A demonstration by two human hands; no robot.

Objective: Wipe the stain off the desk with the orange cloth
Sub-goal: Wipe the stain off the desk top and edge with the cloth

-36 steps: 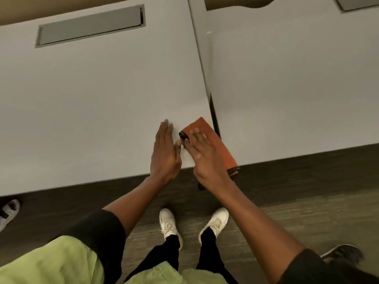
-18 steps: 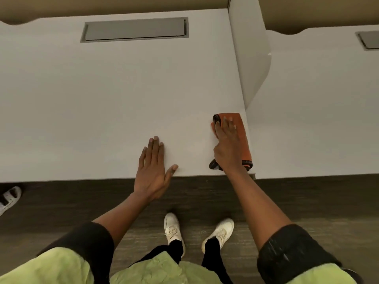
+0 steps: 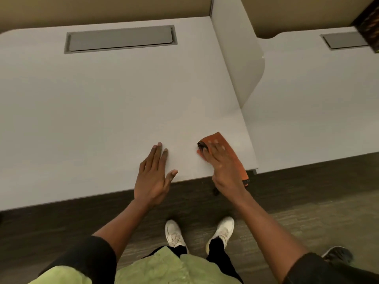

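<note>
Presently the right hand (image 3: 224, 171) lies palm-down on the orange cloth (image 3: 229, 151), fingers (image 3: 215, 147) spread flat over it; it presses rather than pinches, with no fingers curled round the fabric. Landmark for all positions: the desk (image 3: 102, 109), a pale grey top.

Cloth: folded into a narrow strip, lying on the desk at its front right corner. Near end overhangs the desk's front edge slightly; far end shows a dark rolled fold just past the fingertips. Cloth sits just short of the desk's right edge.

Left hand (image 3: 153, 175): open, fingers together and extended, flat on the desk at its front edge, apart from the cloth toward the desk's middle. Holds nothing. Thumb splayed toward the cloth, not touching it.

Stain: cannot make one out on the desk surface at this resolution.

Other items: grey cable hatch (image 3: 121, 38) set flush into the desk's far side. Divider panel (image 3: 235, 58) stands upright along the desk's right edge. White shoes (image 3: 176, 234) on dark flooring below the desk's front edge.
</note>
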